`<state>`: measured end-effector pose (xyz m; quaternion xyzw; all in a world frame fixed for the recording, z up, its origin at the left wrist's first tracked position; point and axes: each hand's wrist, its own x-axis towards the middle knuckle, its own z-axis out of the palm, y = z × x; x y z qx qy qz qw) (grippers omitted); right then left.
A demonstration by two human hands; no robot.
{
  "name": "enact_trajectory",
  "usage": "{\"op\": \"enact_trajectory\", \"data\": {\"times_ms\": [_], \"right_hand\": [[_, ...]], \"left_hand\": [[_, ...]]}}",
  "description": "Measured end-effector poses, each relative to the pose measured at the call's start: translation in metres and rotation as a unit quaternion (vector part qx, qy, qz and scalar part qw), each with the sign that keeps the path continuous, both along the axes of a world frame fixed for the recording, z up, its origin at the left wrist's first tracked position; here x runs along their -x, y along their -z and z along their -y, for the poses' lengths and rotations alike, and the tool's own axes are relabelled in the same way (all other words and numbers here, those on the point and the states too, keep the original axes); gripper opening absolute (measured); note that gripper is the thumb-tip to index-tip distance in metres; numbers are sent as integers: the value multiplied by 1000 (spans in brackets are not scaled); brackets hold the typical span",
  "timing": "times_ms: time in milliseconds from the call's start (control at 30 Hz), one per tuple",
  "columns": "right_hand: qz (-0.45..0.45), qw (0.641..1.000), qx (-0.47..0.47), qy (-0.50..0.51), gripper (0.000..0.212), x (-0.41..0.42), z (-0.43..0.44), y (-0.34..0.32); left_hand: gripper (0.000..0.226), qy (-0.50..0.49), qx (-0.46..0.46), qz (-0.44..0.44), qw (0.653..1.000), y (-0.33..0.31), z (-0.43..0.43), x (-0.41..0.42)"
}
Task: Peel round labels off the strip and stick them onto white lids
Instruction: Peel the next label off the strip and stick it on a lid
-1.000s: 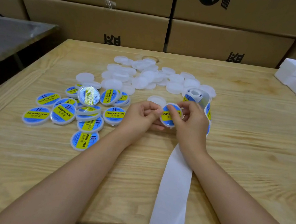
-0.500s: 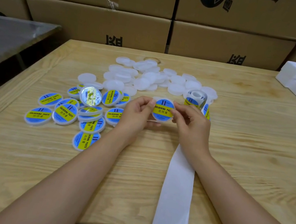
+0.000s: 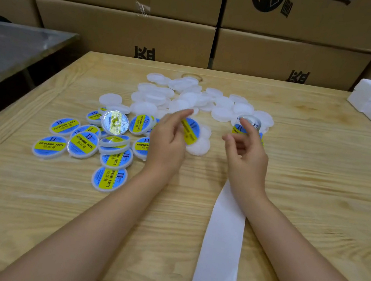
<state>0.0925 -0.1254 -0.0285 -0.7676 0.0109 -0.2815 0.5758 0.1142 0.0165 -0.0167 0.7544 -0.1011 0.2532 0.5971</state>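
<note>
Your L hand (image 3: 167, 142) pinches a labelled lid (image 3: 190, 132) at frame centre, tilted beside the finished pile (image 3: 82, 143) at centre-left, prob. to drop it there, while your R hand (image 3: 247, 157) hangs loose & empty by the label roll (image 3: 248, 125), handy for the next peel.

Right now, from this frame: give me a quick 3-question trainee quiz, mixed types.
1. True or false: the right hand grips a lid.
2. The pile of labelled lids lies: A) left of the left hand; B) between the hands; C) right of the right hand.
3. Fill in: the held lid is in the ___ hand.
Key: 1 false, it holds nothing. 2 A. 3 left.
</note>
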Motion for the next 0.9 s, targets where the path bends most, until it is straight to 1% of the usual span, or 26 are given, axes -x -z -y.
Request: {"op": "enact_trajectory", "data": {"times_ms": [33, 100, 167, 233, 333, 433, 467, 533, 600, 633, 667, 700, 733, 767, 800, 867, 900], "right_hand": [[1, 1000, -15, 14, 33, -1, 2, 0], [6, 998, -37, 43, 25, -2, 6, -1], [30, 996, -53, 68, 24, -2, 7, -2], [63, 991, -74, 89, 27, -2, 8, -3], [66, 985, -96, 129, 26, -3, 10, -4], [29, 975, -138, 174, 26, -5, 13, -5], [17, 971, -156, 181, 26, -6, 14, -5], [3, 964, -185, 190, 26, -8, 16, -6], [-4, 962, -199, 189, 26, -8, 17, -6], [-6, 962, -199, 186, 27, -8, 17, -6], [-5, 963, -197, 184, 28, -9, 16, -6], [-2, 964, -195, 181, 28, -9, 16, -6], [1, 964, -195, 178, 28, -10, 16, -6], [2, 965, -196, 175, 28, -11, 17, -6], [-3, 966, -196, 171, 26, -12, 18, -5], [-29, 970, -174, 167, 23, -15, 22, -3], [-47, 974, -147, 164, 22, -16, 24, -2]], "left_hand": [[41, -36, -22, 22, 999, -3, -5, -2], [47, -114, -74, 18, 990, -9, -18, -9], [51, -199, -162, -29, 966, -9, -31, -17], [49, -250, -255, -76, 931, -6, -41, -21], [48, -273, -367, -99, 884, 2, -46, -22], [48, -257, -476, -107, 834, 9, -43, -21], [48, -250, -500, -106, 822, 10, -42, -20], [48, -248, -517, -81, 815, 7, -40, -17], [47, -239, -513, -8, 824, 0, -36, -12], [47, -211, -508, 53, 833, -3, -31, -9], [46, -163, -501, 124, 841, -6, -24, -5], [44, -97, -489, 191, 845, -6, -16, -1], [40, -23, -476, 235, 847, -6, -6, 4], [37, 53, -469, 243, 848, -4, 3, 11], [35, 123, -472, 223, 844, -1, 12, 17], [37, 229, -502, 154, 819, 7, 24, 26], [38, 257, -520, 124, 805, 12, 27, 27]]}}
